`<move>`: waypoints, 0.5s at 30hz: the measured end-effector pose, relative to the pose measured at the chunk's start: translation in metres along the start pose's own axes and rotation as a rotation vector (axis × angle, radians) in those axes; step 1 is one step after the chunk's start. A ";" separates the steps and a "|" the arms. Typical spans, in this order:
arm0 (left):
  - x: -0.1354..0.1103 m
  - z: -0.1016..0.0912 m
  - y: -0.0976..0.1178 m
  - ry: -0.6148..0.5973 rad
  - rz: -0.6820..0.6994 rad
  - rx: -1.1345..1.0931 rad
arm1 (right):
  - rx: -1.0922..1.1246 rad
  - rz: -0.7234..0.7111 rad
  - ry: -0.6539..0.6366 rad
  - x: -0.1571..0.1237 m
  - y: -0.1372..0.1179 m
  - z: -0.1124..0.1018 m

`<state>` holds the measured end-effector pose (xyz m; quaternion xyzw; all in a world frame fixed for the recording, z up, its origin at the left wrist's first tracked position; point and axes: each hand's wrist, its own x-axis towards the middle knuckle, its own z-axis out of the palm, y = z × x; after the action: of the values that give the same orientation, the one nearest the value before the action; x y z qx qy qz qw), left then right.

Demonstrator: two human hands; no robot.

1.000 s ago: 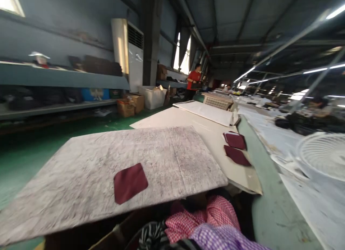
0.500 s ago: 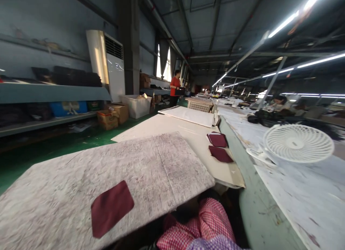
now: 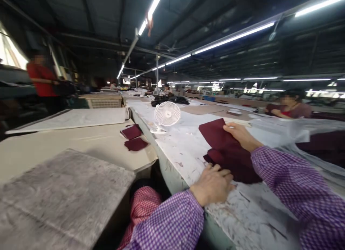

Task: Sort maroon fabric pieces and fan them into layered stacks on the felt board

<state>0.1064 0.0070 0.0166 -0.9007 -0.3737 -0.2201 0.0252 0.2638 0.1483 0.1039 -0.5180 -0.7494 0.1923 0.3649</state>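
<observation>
Several maroon fabric pieces (image 3: 237, 162) lie on the paper-covered table in front of me. My right hand (image 3: 241, 135) is closed on the edge of one fabric piece (image 3: 214, 133), thumb and fingers pinching its upper right corner. That piece is partly raised from the others. At the near side of the pile, my left hand (image 3: 212, 185) is open, palm down, its fingers apart and touching or just over the cloth's edge. Its fingertips are slightly blurred. Two small stacks of maroon pieces (image 3: 136, 144) rest on a cream board to the left.
A white fan (image 3: 167, 114) stands on the white table (image 3: 175, 149) beyond the fabric. On my left are a mottled grey board (image 3: 67, 192) and the cream board (image 3: 102, 144). One person in red (image 3: 44, 82) stands far left; another person (image 3: 291, 108) is across the table.
My view has swung right, from the mottled board to the white table. Both my hands have come into view, the right one gripping a maroon fabric piece.
</observation>
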 end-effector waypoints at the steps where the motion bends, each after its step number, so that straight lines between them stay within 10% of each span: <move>1: -0.002 -0.001 -0.001 0.016 0.004 -0.019 | -0.048 0.016 -0.032 -0.005 0.004 -0.006; 9: -0.011 -0.017 0.011 0.132 -0.151 0.034 | -0.364 -0.037 -0.326 -0.021 0.017 -0.026; 15: -0.007 -0.008 0.006 0.183 -0.270 -0.008 | -0.535 -0.016 -0.197 -0.018 0.030 -0.054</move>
<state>0.1031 -0.0030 0.0213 -0.8184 -0.4867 -0.3043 0.0258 0.3270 0.1387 0.1128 -0.5687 -0.8094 0.0343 0.1425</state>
